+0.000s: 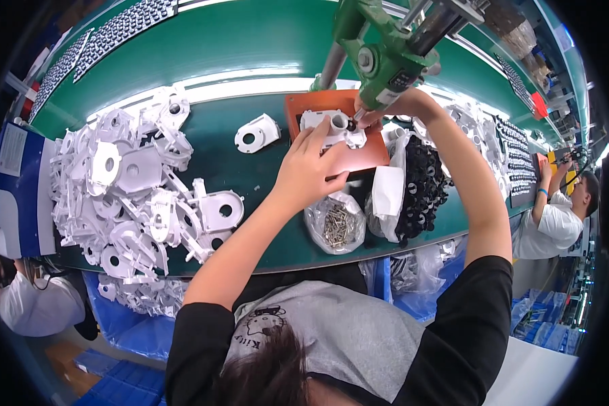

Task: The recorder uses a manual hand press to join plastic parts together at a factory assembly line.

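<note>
Your left hand (306, 170): fingers spread over white moulded-plastic housing (312, 118) | right hand (400, 107): can't tell whether fingers pinch | step: likely aligning | next: needs steady hold

The table (213, 125) is dark green, and its near edge looks curved. Behind it is a big, shiny green sheet (230, 40); it is hard to tell if it lies flat or stands up. White light shines on it in long streaks. Blue bins (139, 343) show below the near edge of the table, at the left and at the right. The floor (543, 279) at the right looks grey. A bright lamp (603, 154) glows far off at the right.
</note>
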The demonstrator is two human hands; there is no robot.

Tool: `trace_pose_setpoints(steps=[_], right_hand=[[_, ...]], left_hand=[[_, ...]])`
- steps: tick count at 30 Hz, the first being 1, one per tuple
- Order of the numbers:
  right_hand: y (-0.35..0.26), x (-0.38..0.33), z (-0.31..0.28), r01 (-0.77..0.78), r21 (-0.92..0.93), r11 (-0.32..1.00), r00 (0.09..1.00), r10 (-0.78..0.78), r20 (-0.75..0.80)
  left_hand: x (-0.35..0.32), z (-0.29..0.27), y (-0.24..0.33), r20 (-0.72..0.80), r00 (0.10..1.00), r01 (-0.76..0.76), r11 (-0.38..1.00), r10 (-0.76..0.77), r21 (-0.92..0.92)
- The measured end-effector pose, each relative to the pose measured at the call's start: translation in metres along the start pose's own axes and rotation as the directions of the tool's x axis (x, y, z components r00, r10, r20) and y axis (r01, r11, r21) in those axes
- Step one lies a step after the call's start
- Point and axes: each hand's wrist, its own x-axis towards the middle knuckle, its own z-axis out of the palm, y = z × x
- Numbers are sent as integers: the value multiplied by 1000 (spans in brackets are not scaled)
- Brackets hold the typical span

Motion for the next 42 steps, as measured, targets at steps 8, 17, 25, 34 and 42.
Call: trace_pose_setpoints(steps=[8, 17, 25, 34, 42], right_hand=[[27, -70, -226, 188, -448, 874, 577, -468, -670], [-63, -199, -128, -810, -312, 496, -227, -757, -612], [8, -199, 160, 534, -537, 654, -54, -607, -793], [-104, -144, -26, 939, -129, 318, -42, -266, -963], [-35, -73, -59, 757, 554, 346, 607, -62, -792]], left_hand=[[4, 5, 7, 52, 999, 3, 1000, -2, -19], [10, 11, 11, 16, 999, -36, 997, 35, 74], [2, 8, 7, 8, 1000, -10, 998, 9, 58], [32, 3, 19, 179, 959, 226, 974, -220, -14], [77, -23, -9, 424, 888, 181, 983, -180, 37]])
